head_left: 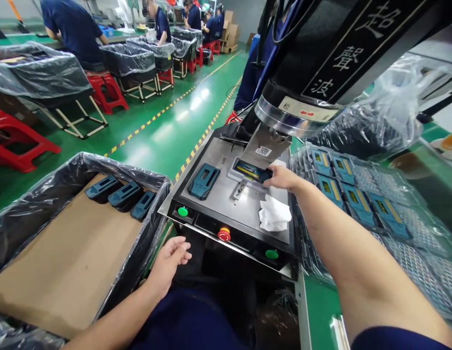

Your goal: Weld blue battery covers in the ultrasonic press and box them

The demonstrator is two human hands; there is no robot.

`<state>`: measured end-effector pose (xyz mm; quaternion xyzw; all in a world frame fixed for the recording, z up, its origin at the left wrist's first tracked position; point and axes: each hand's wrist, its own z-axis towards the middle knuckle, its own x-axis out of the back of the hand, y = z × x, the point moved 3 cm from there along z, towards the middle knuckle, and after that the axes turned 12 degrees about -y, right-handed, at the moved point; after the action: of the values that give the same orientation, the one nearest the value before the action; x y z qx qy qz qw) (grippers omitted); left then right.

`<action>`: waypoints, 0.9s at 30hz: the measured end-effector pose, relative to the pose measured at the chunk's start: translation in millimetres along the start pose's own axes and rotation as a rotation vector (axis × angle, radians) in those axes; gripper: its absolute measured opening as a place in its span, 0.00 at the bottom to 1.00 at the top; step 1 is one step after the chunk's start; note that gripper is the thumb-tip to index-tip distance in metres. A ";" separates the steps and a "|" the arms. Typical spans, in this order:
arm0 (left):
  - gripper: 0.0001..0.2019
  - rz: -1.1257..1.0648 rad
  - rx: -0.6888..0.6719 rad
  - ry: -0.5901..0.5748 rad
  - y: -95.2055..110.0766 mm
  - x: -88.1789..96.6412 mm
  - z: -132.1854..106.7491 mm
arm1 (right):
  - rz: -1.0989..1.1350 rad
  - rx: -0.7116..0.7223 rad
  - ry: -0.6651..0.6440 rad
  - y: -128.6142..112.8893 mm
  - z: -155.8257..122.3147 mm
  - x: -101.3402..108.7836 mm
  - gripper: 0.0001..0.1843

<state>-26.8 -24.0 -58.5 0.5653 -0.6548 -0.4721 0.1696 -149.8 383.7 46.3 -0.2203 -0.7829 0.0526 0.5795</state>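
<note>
My right hand [281, 178] grips the right end of a dark teal plastic housing [252, 171] with a yellow strip. That housing sits in a pale fixture [231, 175] beneath the metal horn [268, 146] of an ultrasonic welding machine [302, 97]. My left hand [172, 260] hovers in front of the machine's base, fingers loosely curled and holding nothing. Closest to it is a green button [182, 211] on the front panel. Another teal housing [204, 181] lies on the metal plate to the left of the fixture. A crumpled white cloth or tissue [275, 214] rests on the plate's right side.
A red emergency stop [224, 234] and second green button [271, 254] are on the front panel. At left, a plastic-lined bin [65, 248] with cardboard holds three housings [124, 194]. Clear trays [411, 194] at right hold several housings. Co-workers [71, 29] sit beyond the aisle.
</note>
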 end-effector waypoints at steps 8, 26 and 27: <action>0.24 0.017 0.024 0.001 -0.4 5.3 10.2 | 0.020 0.020 -0.075 4.8 21.5 -6.7 0.23; 0.24 0.128 -0.064 -0.035 4.0 2.6 13.4 | -0.138 0.122 0.394 -34.0 -1.4 -63.9 0.19; 0.23 0.158 -0.085 -0.032 5.5 2.8 14.3 | -0.140 0.100 0.372 -35.0 -1.1 -63.6 0.20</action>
<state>-41.6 -20.9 -62.1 0.4965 -0.6795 -0.4935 0.2196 -144.0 326.3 2.3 -0.1424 -0.6722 0.0095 0.7264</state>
